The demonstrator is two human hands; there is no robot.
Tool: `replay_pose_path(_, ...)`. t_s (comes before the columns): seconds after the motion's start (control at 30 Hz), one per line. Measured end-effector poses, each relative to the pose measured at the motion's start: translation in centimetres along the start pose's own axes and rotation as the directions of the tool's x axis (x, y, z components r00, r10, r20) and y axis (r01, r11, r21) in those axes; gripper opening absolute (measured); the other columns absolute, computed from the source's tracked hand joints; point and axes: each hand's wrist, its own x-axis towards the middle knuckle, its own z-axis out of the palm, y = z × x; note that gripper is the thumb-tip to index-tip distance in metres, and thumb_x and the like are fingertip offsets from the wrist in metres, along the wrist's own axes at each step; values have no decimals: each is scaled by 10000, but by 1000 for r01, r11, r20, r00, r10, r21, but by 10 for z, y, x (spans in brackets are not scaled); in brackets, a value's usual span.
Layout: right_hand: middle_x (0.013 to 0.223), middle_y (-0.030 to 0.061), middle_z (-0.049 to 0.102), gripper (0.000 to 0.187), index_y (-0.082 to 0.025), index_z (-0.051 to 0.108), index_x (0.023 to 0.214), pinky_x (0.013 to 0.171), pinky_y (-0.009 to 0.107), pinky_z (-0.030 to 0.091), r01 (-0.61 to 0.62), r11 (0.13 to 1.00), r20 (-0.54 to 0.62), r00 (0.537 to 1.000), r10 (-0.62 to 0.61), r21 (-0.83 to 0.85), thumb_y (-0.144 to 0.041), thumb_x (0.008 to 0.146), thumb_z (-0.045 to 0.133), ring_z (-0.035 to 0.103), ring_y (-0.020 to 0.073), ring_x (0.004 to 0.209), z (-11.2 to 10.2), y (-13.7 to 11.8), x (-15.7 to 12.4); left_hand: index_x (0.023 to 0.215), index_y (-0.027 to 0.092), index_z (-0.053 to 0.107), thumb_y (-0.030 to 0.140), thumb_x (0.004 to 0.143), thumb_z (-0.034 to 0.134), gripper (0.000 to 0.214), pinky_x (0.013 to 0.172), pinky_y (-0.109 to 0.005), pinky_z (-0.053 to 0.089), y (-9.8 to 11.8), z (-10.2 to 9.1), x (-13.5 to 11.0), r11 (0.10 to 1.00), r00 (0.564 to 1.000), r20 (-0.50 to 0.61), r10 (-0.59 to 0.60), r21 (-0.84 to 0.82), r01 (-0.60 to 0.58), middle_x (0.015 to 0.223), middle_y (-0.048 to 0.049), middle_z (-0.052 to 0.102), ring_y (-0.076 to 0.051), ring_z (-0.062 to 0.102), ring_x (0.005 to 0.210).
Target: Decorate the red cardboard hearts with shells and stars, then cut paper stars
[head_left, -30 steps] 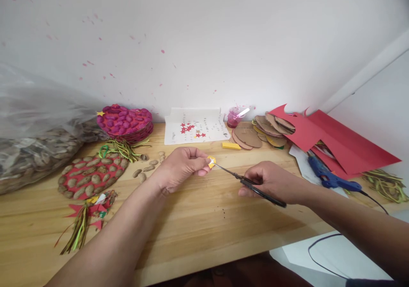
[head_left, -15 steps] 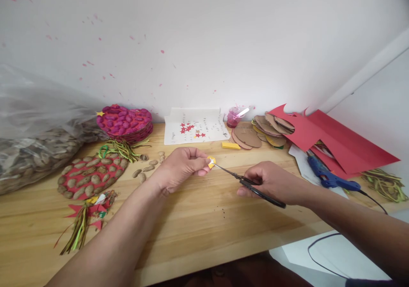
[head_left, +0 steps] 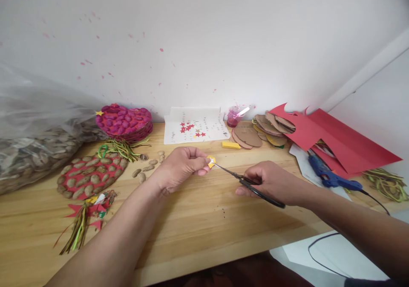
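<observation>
Between thumb and fingers, my left hand pinches a small piece of yellow paper with a white star shape on it. My right hand is closed round the black handles of a pair of scissors. The scissor tips meet the right edge of the yellow paper, and the blades look nearly together. Behind the hands, small red stars rest on a white sheet with writing. A folded yellow paper strip lies just right of that sheet.
Left stand a bag of peanuts, a peanut-covered red disc and a magenta peanut-topped stack. Right are cardboard discs, red paper and a blue glue gun with its cord. A cup of pink paint stands against the wall.
Both hands keep almost the same pose, the scissor tips still at the yellow paper. The view has shifted very slightly.
</observation>
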Motion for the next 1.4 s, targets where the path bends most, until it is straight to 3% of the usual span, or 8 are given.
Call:
replay_pose_path(0.27, 565, -59, 307, 510, -203, 385, 565, 475, 266, 207, 3, 1000, -5, 1000, -3, 13, -550, 755, 707, 279, 105, 540, 2, 0, 0, 723, 134, 719, 326, 673, 838, 231, 625, -211, 469, -2, -1, 1, 1000, 1000, 3, -3, -4, 3, 680, -26, 694, -88, 586, 610)
replay_pose_path(0.47, 562, -59, 307, 514, -204, 397, 564, 474, 262, 209, 0, 1000, -29, 1000, 0, 10, -571, 745, 709, 282, 105, 534, 3, 2, 0, 684, 139, 702, 357, 620, 869, 282, 587, -203, 436, 1, 3, 0, 1000, 1000, -11, 5, -17, -6, 640, -10, 676, -78, 551, 573)
replay_pose_path(0.97, 556, -50, 374, 498, -198, 461, 576, 476, 256, 227, -17, 998, -67, 998, 13, -56, -603, 738, 701, 346, 111, 536, 2, -5, -2, 687, 144, 691, 348, 654, 845, 258, 605, -213, 433, 1, 3, -1, 1000, 1000, -11, 3, 4, -3, 641, -7, 677, -80, 552, 578)
replay_pose_path(1.4, 537, -53, 340, 541, -206, 374, 550, 472, 261, 205, 14, 999, -102, 995, -18, -41, -589, 728, 712, 319, 112, 526, 6, 1, 1, 691, 139, 689, 359, 616, 868, 293, 613, -226, 451, -1, 4, 1, 999, 1000, -19, 7, -32, -8, 653, -21, 686, -92, 575, 586)
